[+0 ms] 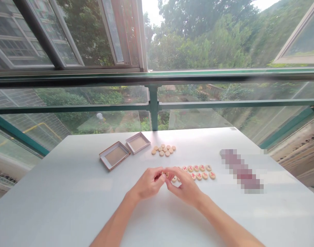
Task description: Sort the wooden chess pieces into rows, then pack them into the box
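Both my hands meet over the middle of a white table. Between their fingertips is a round wooden xiangqi piece (167, 174) with a dark mark on its face. My left hand (152, 181) is closed, thumb and fingers pinching at the piece's left side. From the right, my right hand (182, 185) curves its thumb and fingers around the same piece. Beside and partly behind the right hand run two rows of xiangqi pieces (196, 168), most with red characters showing. Farther back lies a loose cluster of plain-faced pieces (165, 149), characters not visible.
Two shallow open box halves, a larger one (101, 160) and a smaller one (145, 149), lie back left on the white table (69, 192). A blurred-out reddish long object (241, 171) lies at right. Beyond the table's far edge stand a green railing (153, 109) and windows.
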`<state>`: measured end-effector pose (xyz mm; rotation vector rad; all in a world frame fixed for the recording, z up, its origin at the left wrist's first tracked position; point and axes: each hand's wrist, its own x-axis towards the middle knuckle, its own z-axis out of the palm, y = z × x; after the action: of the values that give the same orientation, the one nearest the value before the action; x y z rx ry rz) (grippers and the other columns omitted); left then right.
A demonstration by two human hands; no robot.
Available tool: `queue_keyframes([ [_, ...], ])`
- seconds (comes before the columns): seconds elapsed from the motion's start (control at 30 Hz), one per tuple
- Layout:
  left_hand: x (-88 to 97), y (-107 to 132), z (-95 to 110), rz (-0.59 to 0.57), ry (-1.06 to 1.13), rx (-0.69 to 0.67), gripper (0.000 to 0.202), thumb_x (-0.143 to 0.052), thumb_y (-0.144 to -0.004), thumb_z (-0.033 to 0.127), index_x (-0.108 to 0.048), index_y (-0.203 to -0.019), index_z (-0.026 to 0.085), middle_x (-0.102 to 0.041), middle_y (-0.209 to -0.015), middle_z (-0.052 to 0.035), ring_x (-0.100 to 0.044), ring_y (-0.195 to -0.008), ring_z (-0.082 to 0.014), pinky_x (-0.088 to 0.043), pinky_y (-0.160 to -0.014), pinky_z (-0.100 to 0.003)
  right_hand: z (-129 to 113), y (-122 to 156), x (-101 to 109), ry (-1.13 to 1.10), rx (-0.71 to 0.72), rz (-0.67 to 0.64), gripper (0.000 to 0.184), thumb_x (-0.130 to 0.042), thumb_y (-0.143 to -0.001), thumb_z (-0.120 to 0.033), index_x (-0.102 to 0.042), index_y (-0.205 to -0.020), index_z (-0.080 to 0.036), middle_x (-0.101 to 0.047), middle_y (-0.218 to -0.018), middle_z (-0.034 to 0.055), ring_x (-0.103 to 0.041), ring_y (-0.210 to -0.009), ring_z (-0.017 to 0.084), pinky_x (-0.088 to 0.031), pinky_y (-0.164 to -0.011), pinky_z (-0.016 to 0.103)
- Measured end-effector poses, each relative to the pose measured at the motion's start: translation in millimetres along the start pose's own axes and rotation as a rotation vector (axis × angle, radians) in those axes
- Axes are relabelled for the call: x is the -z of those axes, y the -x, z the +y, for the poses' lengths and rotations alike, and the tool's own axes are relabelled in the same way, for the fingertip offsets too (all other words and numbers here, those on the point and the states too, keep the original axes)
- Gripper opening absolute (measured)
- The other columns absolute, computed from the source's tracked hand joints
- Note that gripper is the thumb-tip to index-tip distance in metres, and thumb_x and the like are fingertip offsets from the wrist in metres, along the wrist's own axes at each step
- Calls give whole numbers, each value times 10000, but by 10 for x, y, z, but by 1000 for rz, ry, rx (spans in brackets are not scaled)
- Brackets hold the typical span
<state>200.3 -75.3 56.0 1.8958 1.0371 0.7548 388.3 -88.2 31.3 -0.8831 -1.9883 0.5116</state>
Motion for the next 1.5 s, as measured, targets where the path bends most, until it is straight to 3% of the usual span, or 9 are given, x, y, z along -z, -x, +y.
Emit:
queue_keyframes([
  [0.2, -6, 7, -5, -31, -3, 1, 295, -447, -941, 329, -687, -868, 176, -586, -690, 10, -464, -611, -130, -382, -593, -237, -11, -6, 5, -11, 2, 5, 330, -565, -883, -122, -606, -1165, -288, -697, -870, 4, -668, -735, 155, -524, -714, 294],
  [0.7, -12, 11, -42, 4, -74, 22, 335, -424, -972, 384, -544, -733, 182, -429, -625, 47, -362, -574, -109, -327, -552, -227, 51, 33, -18, -24, -52, 28, 277, -597, -908, -167, -573, -1164, -270, -707, -878, -1, -685, -762, 156, -542, -738, 290],
  [1.0, 16, 22, 27, -14, -58, -7, 310, -411, -975, 363, -637, -864, 182, -542, -670, 29, -446, -600, -122, -374, -590, -237, 10, 11, 7, 48, -9, -2, 346, -554, -915, -153, -576, -1237, -279, -714, -944, 25, -678, -767, 172, -536, -762, 335],
  [1.23, 8, 20, -55, 2, -34, 29, 265, -437, -967, 364, -517, -779, 195, -449, -607, 61, -357, -547, -103, -311, -535, -228, 43, 6, -21, 29, -55, 47, 259, -597, -911, -187, -552, -1156, -259, -701, -897, 13, -682, -738, 159, -539, -708, 297],
  [1.5, 8, 21, -18, 11, 37, 41, 258, -435, -967, 376, -505, -794, 198, -504, -639, 51, -409, -578, -106, -339, -555, -221, -13, 13, -1, 14, -54, 57, 283, -596, -888, -161, -542, -1147, -261, -696, -875, 3, -677, -731, 157, -539, -722, 303],
])
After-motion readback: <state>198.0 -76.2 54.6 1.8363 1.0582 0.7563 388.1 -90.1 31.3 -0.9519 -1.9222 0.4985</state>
